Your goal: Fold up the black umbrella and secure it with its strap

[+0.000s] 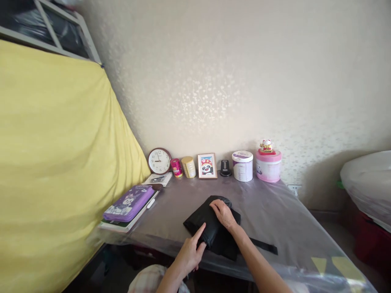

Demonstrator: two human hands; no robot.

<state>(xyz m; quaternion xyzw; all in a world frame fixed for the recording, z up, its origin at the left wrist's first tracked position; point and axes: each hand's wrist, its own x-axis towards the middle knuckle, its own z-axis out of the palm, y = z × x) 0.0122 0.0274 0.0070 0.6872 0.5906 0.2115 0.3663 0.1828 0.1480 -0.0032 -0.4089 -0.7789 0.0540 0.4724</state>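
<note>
A folded black fabric item (195, 219), its exact kind unclear, lies near the table's front edge with its layers bunched up. From its right side a flat black strap (264, 245) runs out across the table. My left hand (192, 250) is at the near left edge of the fabric, index finger along the top and thumb lower down, with a fold between them. On top of the bundle, my right hand (224, 213) presses with bent fingers and grips the material; its fingertips are partly hidden.
A purple case (130, 202) sits on books at the left, beside a yellow curtain (61, 162). Along the wall stand a clock (159, 161), a pink tin (176, 167), a yellow can (188, 167), a panda picture (207, 166), a white tub (243, 169) and a pink tub (269, 167).
</note>
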